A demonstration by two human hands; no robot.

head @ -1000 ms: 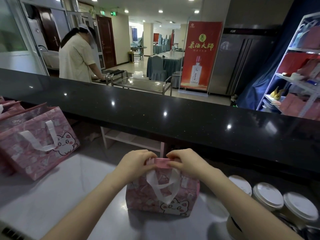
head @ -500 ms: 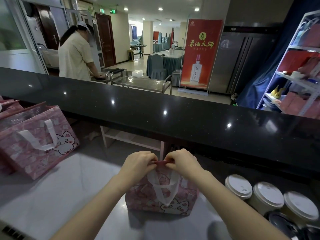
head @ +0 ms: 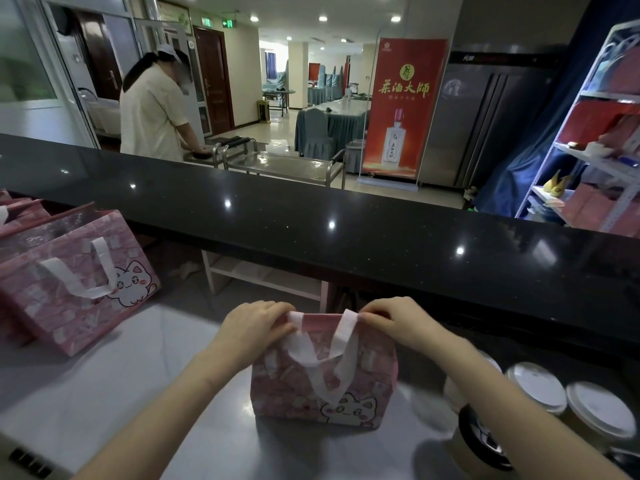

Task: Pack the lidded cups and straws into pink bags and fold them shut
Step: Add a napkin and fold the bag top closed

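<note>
Both hands on the pink bag [head: 325,382]
Left hand [head: 252,327] and right hand [head: 394,323] pinch its top corners; contents hidden

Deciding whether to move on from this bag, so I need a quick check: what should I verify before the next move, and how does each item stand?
1. Pink bag upright on the counter: ok.
2. Left hand pinching the bag's top edge: ok.
3. Right hand pinching the top edge at the other end: ok.
4. Top fully folded shut: cannot tell; only a pink strip shows between the hands.
5. Cup and straw inside: cannot tell, contents hidden.
6. White-lidded cups waiting at the right: ok.
</note>
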